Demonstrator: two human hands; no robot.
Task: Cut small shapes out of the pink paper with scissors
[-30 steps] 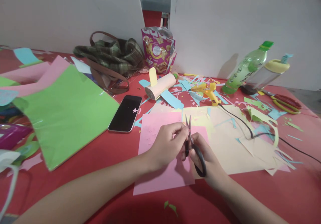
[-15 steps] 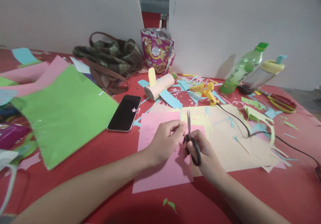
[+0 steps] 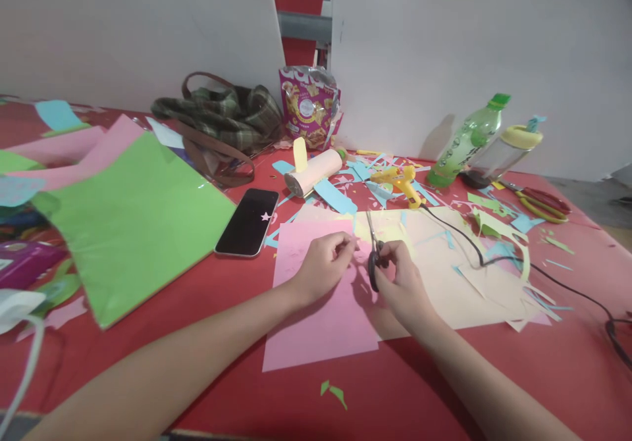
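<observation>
My right hand (image 3: 401, 283) is closed around the black handles of a small pair of scissors (image 3: 374, 247), blades pointing away from me. Just left of it, my left hand (image 3: 326, 263) pinches a tiny piece of pink paper (image 3: 356, 245) between thumb and fingertips; its exact shape is too small to make out. Both hands are above a pink paper sheet (image 3: 316, 336), which lies partly over a cream sheet (image 3: 454, 296). A small pink paper star (image 3: 265, 216) rests on the black phone (image 3: 247, 224) to the left.
A yellow glue gun (image 3: 402, 181) with a black cord lies among paper scraps. Behind are a paper-covered roll (image 3: 316, 174), snack bag (image 3: 309, 108), plaid bag (image 3: 222, 115), green bottle (image 3: 467, 145) and clear cup (image 3: 501, 155). Green paper (image 3: 138, 224) is left; larger scissors (image 3: 538, 204) lie right.
My right hand has turned the scissors and drawn them slightly away from the pinched piece. My left hand has shifted a little left, still pinching. The view has moved slightly.
</observation>
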